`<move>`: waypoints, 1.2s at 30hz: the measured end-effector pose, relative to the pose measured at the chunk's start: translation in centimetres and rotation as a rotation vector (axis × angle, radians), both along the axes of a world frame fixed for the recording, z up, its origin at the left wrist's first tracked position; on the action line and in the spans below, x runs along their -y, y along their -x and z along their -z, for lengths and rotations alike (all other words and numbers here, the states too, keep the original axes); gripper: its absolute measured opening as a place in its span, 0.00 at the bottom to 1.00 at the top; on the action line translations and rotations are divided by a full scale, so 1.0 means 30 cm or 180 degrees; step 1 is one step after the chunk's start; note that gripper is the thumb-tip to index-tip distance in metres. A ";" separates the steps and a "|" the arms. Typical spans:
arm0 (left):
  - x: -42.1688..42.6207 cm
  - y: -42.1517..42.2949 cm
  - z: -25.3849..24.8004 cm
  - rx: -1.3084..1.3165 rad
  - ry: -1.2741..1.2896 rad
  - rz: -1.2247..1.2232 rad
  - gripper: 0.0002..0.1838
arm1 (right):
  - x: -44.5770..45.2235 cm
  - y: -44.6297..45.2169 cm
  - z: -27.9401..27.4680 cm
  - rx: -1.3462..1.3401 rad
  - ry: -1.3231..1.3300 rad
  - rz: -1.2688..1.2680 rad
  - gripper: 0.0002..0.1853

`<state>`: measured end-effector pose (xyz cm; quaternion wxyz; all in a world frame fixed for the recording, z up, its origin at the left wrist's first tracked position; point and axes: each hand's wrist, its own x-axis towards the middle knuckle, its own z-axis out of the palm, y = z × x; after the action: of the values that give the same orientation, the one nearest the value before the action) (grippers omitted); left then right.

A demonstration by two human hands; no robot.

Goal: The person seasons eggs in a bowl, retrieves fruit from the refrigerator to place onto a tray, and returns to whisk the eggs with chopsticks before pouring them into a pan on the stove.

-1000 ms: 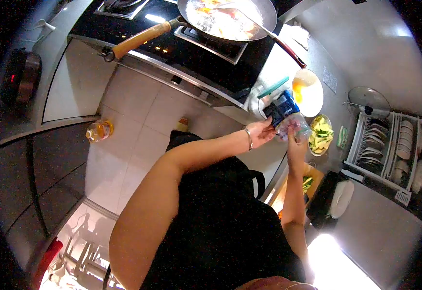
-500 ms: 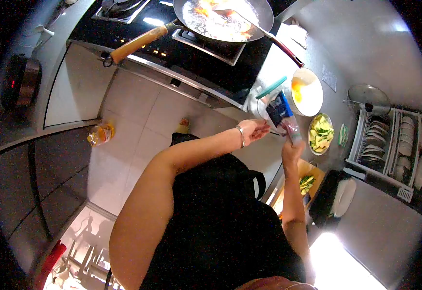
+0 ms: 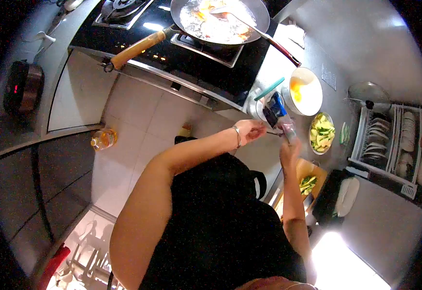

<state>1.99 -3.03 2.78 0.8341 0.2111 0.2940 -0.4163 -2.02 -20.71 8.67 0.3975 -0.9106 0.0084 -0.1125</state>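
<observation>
My right hand [image 3: 289, 144] grips the lower end of a crinkled plastic packet [image 3: 277, 110], blue and dark with a clear part. Beside it, my left hand [image 3: 252, 131], with a bangle at the wrist, has its fingers curled in; what they hold, if anything, is too small to make out. Just beyond the packet is a white bowl [image 3: 312, 99] with yellow egg residue. A clear container [image 3: 256, 109] with a teal-handled utensil [image 3: 270, 88] stands left of the packet. To the right lies a dish of cut green-and-yellow vegetable pieces [image 3: 322, 134].
A wok [image 3: 264, 21] with bubbling liquid, orange bits and a spatula [image 3: 283, 50] sits on the black hob [image 3: 191, 72]; its wooden handle [image 3: 138, 50] sticks out. A dish rack [image 3: 390, 145] and cutting board [image 3: 317, 171] are at right. An oil bottle [image 3: 104, 139] stands on the floor.
The fingers of my left hand have curled in and the hand has shifted slightly left. The packet has dipped and turned a little in my right hand. The view has shifted slightly.
</observation>
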 end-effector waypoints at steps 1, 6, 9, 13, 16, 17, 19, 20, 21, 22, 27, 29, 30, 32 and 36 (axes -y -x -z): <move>0.000 0.011 0.011 -0.0037 -0.0010 0.0019 0.10 | 0.003 0.011 0.010 0.0012 0.0143 0.0014 0.08; 0.007 -0.004 0.022 -0.0003 0.0002 -0.0012 0.09 | 0.014 0.011 0.018 0.0084 0.0192 0.0080 0.07; 0.000 0.001 -0.004 0.0107 -0.0062 0.0054 0.09 | 0.018 0.035 0.025 0.0011 0.0070 0.0268 0.07; 0.011 0.008 0.009 -0.0061 -0.0049 0.0060 0.09 | 0.011 0.007 -0.010 -0.0053 0.0252 0.0111 0.07; 0.022 -0.020 0.025 -0.0057 0.0001 -0.0039 0.10 | 0.037 -0.021 0.006 0.0134 0.0306 -0.0124 0.07; 0.030 -0.011 0.048 -0.0067 0.0022 -0.0061 0.10 | 0.046 -0.008 0.010 0.0165 0.0290 -0.0212 0.07; 0.010 -0.004 0.008 -0.0064 -0.0076 0.0059 0.10 | 0.042 0.003 -0.015 -0.0077 0.0042 -0.0156 0.09; 0.017 -0.016 0.016 -0.0056 -0.0044 0.0038 0.10 | 0.043 -0.010 -0.035 -0.0187 -0.0067 -0.0163 0.09; 0.021 -0.015 0.021 -0.0076 -0.0016 0.0025 0.10 | 0.042 -0.010 -0.050 -0.0215 0.0058 -0.0247 0.11; 0.021 -0.006 0.027 -0.0100 0.0007 0.0028 0.11 | 0.038 -0.002 -0.062 -0.0247 0.0176 -0.0315 0.12; 0.016 0.000 0.020 -0.0166 0.0010 -0.0017 0.10 | 0.001 -0.019 -0.099 -0.0147 0.0274 -0.0360 0.16; 0.021 -0.012 0.025 -0.0149 0.0036 -0.0029 0.10 | 0.019 -0.037 -0.093 -0.0221 0.0181 -0.0320 0.17; 0.018 -0.006 0.023 -0.0156 0.0032 -0.0021 0.10 | 0.005 -0.040 -0.106 -0.0238 0.0158 -0.0370 0.17; 0.014 -0.005 0.017 -0.0166 0.0027 0.0008 0.09 | -0.035 -0.061 -0.144 -0.0251 0.0113 -0.0461 0.17; 0.012 -0.007 0.011 -0.0187 0.0087 0.0109 0.10 | 0.012 -0.082 -0.117 -0.0392 0.0198 -0.0493 0.13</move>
<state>2.19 -3.38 2.44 0.8206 0.1924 0.3090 -0.4405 0.44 -21.07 12.17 0.3754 -0.9256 -0.0410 -0.0255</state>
